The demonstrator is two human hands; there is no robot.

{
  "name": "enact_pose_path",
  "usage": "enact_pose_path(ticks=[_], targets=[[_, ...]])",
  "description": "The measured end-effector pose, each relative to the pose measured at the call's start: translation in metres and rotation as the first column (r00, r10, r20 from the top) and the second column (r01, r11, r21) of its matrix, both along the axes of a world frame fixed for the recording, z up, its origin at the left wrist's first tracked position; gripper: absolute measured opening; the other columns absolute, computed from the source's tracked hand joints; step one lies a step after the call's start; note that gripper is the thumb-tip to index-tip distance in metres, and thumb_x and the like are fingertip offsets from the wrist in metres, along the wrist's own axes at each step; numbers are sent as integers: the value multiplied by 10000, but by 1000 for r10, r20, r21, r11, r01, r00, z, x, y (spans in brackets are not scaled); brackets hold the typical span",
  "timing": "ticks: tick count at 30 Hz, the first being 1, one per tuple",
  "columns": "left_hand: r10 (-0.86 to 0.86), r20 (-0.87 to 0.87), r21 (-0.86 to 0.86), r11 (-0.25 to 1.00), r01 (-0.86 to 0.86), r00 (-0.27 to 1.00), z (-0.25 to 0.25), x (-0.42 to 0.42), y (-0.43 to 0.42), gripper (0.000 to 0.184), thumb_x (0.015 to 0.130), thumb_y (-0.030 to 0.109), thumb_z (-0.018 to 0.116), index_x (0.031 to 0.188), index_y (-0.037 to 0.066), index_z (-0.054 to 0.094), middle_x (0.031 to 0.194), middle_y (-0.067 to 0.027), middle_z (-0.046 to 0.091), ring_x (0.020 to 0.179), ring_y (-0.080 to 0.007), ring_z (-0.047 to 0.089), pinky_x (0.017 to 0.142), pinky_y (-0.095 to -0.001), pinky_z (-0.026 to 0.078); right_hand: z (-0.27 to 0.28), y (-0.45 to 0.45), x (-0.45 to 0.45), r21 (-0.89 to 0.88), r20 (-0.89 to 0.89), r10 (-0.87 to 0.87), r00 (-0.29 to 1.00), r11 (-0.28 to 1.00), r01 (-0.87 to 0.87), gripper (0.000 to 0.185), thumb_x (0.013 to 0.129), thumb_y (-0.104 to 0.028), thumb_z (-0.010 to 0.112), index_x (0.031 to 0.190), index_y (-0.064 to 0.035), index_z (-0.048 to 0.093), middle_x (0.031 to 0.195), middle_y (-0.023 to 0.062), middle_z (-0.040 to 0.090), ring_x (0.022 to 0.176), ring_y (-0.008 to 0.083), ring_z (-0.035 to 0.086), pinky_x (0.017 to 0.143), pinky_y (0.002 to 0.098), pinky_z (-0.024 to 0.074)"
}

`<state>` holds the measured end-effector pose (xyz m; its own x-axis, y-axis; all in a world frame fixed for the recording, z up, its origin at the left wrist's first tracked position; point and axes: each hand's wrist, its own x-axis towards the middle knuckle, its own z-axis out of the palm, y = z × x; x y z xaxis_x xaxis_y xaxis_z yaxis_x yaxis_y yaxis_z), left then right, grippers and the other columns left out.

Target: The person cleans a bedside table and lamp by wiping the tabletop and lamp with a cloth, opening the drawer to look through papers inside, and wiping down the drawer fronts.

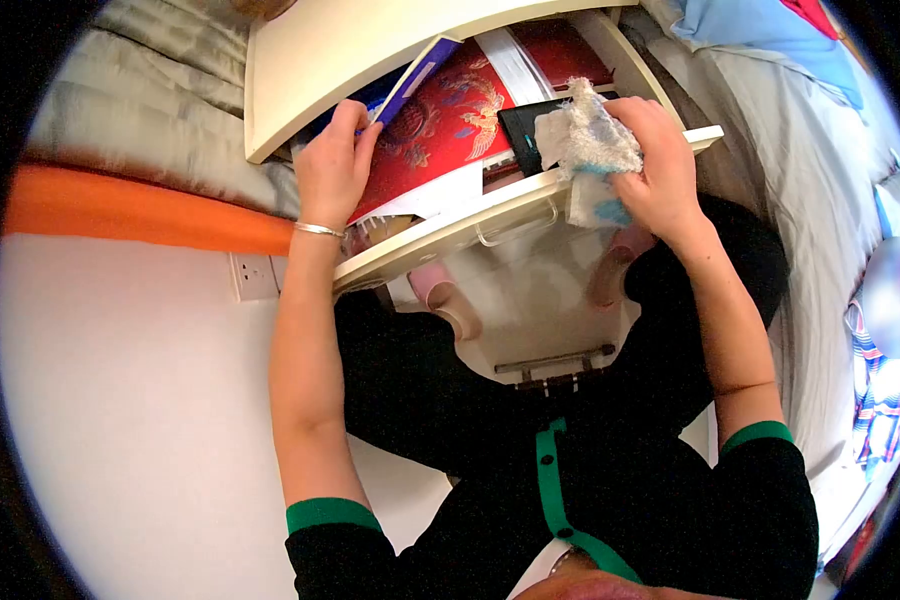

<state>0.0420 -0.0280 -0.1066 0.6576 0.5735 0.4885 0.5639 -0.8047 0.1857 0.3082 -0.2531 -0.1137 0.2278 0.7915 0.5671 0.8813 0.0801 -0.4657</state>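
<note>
My left hand [332,165] pinches the lower end of a slim blue box [417,80] between thumb and fingers, tilted up at the left side of the open drawer [450,232]. In my right hand [662,165] is a fluffy grey-white cloth [600,130] with light blue patches, bunched over the drawer's front edge. Beneath the hands lies a red folder [425,125] with a gold bird pattern. A flat black item [530,135] rests on it, partly hidden by the cloth. White paper [450,192] sticks out near the drawer front.
The cream cabinet [370,50] curves above the drawer. At right is a bed with grey bedding [760,130] and a blue cloth [770,40]. A wall socket [255,277] sits at left, below an orange strip [150,212]. My feet in pink slippers [432,282] are under the drawer.
</note>
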Motion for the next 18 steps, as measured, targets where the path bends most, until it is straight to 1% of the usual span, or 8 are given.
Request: enact_pose_path(ticks=[4,6,7,9,10,12,15,18], targets=[[4,-19,21,1000,-4,1000,1,0,2,202,902,239,671,972,103,539,792,-91,664,722,-317,655,613,-410,495,1,-1,-2,-2,5,-7,1000,1000,7,384,679,-109,592,1057,-39,591,998,155,613,981,386,556,849,444,464],[-135,13,-232,963,135,991,-3,1,3,243,869,253,706,992,106,557,844,-93,676,758,-291,666,644,-384,509,-2,0,1,-13,14,-15,1000,1000,15,398,680,-100,581,1073,-40,592,1004,159,615,992,383,559,857,445,468],[-98,-139,-409,912,33,985,-5,0,3,331,825,253,741,1076,101,590,1040,-126,668,963,-292,650,815,-380,515,-3,1,1,-13,18,-12,1000,1000,12,398,680,-100,581,1073,-40,592,1004,159,615,992,383,559,857,445,468],[-373,-166,-210,918,337,913,-25,-6,11,434,805,261,750,1178,96,600,1237,-143,605,1151,-327,563,982,-393,453,-6,1,0,36,-1,-22,1000,999,22,429,678,-97,622,1105,-54,602,1032,147,622,1004,364,570,860,440,477],[-338,-254,-264,926,271,906,-31,-9,12,509,834,264,722,1290,101,567,1357,-147,533,1270,-322,492,1101,-398,356,-6,-2,-5,75,-3,-43,999,996,43,459,673,-98,652,1128,-65,606,1039,141,620,999,356,574,853,440,482],[-365,-206,-332,899,285,908,-26,-10,17,453,871,240,691,1274,68,579,1305,-156,579,1236,-310,534,1075,-389,392,-4,-10,-15,97,129,-65,989,994,53,545,663,-96,720,1196,-114,609,1043,127,609,975,350,578,825,436,494],[-314,-62,-575,787,224,947,-3,4,-4,387,917,204,650,1251,20,588,1252,-149,625,1179,-260,587,1030,-367,433,-7,-26,-34,126,412,125,902,973,-193,472,687,-62,715,1143,-160,646,1062,100,597,983,313,589,836,387,511],[-418,-23,-641,703,307,908,26,22,-35,377,926,198,640,1248,9,587,1195,-134,651,1127,-215,610,1001,-330,450,-13,-54,-42,-28,201,123,972,992,-120,392,717,-11,648,1095,-111,623,1059,98,584,991,288,593,842,357,511]])
